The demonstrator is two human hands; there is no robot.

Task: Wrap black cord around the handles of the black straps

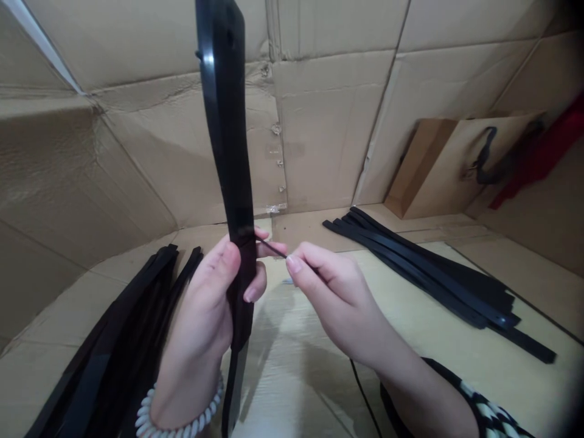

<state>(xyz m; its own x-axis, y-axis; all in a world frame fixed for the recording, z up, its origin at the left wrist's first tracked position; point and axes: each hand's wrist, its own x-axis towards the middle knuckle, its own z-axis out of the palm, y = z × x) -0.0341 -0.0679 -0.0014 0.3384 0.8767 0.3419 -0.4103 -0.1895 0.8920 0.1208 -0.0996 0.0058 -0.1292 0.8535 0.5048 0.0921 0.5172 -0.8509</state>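
My left hand [207,304] is wrapped round a long glossy black strip [227,115] that stands upright in front of me, its top beyond the frame. My right hand [333,292] pinches a thin black strand [272,248] that runs from the strip's edge to my fingertips. A white coiled band sits on my left wrist. A thin black line [362,392] trails down under my right forearm.
A heap of black strips [123,340] lies at the left on the cardboard-covered surface [292,377]. Another bundle of black strips [433,274] lies at the right. Cardboard walls [328,121] stand behind. A brown paper bag [456,164] leans at the back right, beside something red [542,152].
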